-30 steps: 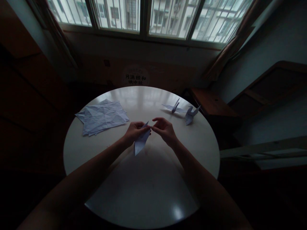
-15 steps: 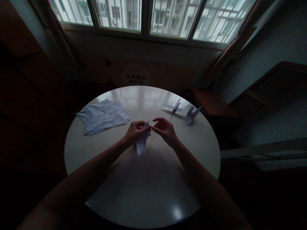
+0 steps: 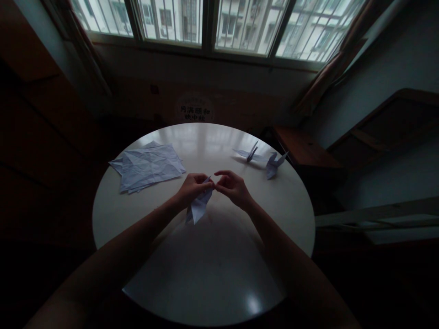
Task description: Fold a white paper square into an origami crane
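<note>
A folded paper crane (image 3: 199, 209) hangs over the middle of the table, its pointed ends slanting down toward me. My left hand (image 3: 194, 186) is closed round its upper part, with thumb and fingers pinching the folds. At the right end of the paper, my right hand (image 3: 233, 187) has its fingertips together against the small tip by my left thumb; the index finger arches above. The exact pinch point is too small and dark to make out. Two finished-looking paper cranes, one (image 3: 252, 154) farther back and one (image 3: 273, 165) nearer the edge, rest at the back right.
The round white table (image 3: 212, 269) carries a stack of creased paper sheets (image 3: 149, 165) at its back left. Beyond it are a barred window (image 3: 240, 25) and a wall. A low brown wooden piece of furniture (image 3: 305, 146) stands past the table's right edge.
Both hands have shifted slightly left with the paper crane. The right index finger has come a little lower. The sheets and the two other cranes have not moved.
</note>
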`<state>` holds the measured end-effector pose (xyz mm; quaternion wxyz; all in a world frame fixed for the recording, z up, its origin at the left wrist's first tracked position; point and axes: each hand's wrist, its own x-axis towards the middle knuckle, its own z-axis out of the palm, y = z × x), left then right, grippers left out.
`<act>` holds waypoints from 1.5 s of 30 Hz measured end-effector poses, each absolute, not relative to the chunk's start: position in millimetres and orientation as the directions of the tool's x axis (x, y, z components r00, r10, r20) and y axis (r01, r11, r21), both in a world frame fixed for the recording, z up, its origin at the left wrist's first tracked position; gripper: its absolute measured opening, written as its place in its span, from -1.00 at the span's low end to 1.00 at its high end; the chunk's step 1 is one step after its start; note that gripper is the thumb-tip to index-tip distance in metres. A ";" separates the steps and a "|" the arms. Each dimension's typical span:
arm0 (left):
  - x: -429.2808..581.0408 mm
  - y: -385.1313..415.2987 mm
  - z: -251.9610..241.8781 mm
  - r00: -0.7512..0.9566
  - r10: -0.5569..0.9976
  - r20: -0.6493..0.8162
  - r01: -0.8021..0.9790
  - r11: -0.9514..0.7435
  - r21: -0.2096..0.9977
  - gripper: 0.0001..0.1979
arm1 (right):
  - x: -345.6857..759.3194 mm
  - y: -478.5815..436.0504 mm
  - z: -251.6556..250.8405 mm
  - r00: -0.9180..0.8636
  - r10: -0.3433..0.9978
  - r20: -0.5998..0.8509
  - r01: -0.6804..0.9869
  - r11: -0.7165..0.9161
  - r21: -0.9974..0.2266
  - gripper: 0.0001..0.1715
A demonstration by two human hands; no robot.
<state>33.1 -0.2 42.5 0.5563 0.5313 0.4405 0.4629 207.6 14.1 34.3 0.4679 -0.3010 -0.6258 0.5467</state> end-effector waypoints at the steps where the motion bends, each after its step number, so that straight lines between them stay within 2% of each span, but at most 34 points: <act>1: 33.2 0.3 41.5 0.179 0.984 -0.004 -0.056 0.015 0.998 -0.78 | 207.8 14.2 34.7 -0.371 0.895 0.247 -0.137 0.211 -0.968 -0.53; 6: 34.2 1.6 38.0 0.194 0.981 -0.033 -0.115 0.056 0.992 -0.63 | 211.0 17.7 35.5 -0.248 0.947 0.205 -0.175 0.164 -0.971 -0.54; 10: 33.6 0.5 37.9 0.200 0.977 -0.077 -0.114 0.101 0.988 -0.61 | 212.6 21.6 32.4 -0.157 0.965 0.212 -0.230 0.173 -0.958 -0.61; 13: 33.5 -0.1 37.1 0.193 0.980 -0.056 -0.083 0.073 0.994 -0.64 | 212.6 21.9 30.9 -0.190 0.967 0.170 -0.178 0.136 -0.975 -0.70; 16: 34.5 0.0 35.1 0.207 0.977 -0.042 -0.050 0.053 0.997 -0.64 | 211.8 19.8 32.4 -0.231 0.962 0.142 -0.083 0.126 -0.989 -0.66; 20: 36.2 0.5 33.0 0.257 0.966 -0.026 -0.032 0.036 0.999 -0.61 | 211.9 17.9 37.1 -0.208 0.954 0.217 -0.059 0.209 -0.976 -0.61; 22: 36.4 1.3 32.4 0.206 0.978 0.033 -0.007 -0.032 0.999 -0.55 | 213.5 19.1 38.9 -0.144 0.947 0.287 -0.056 0.282 -0.958 -0.61; 24: 36.0 2.8 31.6 0.077 0.991 0.113 0.066 -0.118 0.991 -0.48 | 216.0 21.5 39.8 -0.042 0.937 0.345 -0.039 0.344 -0.938 -0.61; 28: 33.8 7.6 28.9 -0.109 0.981 0.163 0.211 -0.137 0.968 -0.57 | 219.9 25.0 41.3 0.108 0.907 0.408 -0.021 0.412 -0.911 -0.65; 32: 32.8 10.0 26.7 -0.036 0.998 0.057 0.100 -0.053 0.994 -0.63 | 217.6 20.7 45.6 0.093 0.894 0.437 -0.027 0.441 -0.897 -0.70; 36: 34.1 6.6 26.6 0.090 0.993 -0.070 -0.061 0.076 0.995 -0.53 | 213.3 13.2 50.8 0.001 0.908 0.419 -0.053 0.418 -0.907 -0.70; 41: 34.7 4.5 28.1 0.098 0.995 0.014 -0.116 -0.003 0.993 -0.54 | 213.0 11.9 50.4 -0.147 0.911 0.385 -0.083 0.376 -0.923 -0.56; 45: 35.0 5.5 30.1 0.074 0.994 0.075 -0.190 -0.059 0.980 -0.56 | 214.3 19.3 41.8 -0.080 0.955 0.286 -0.074 0.280 -0.957 -0.34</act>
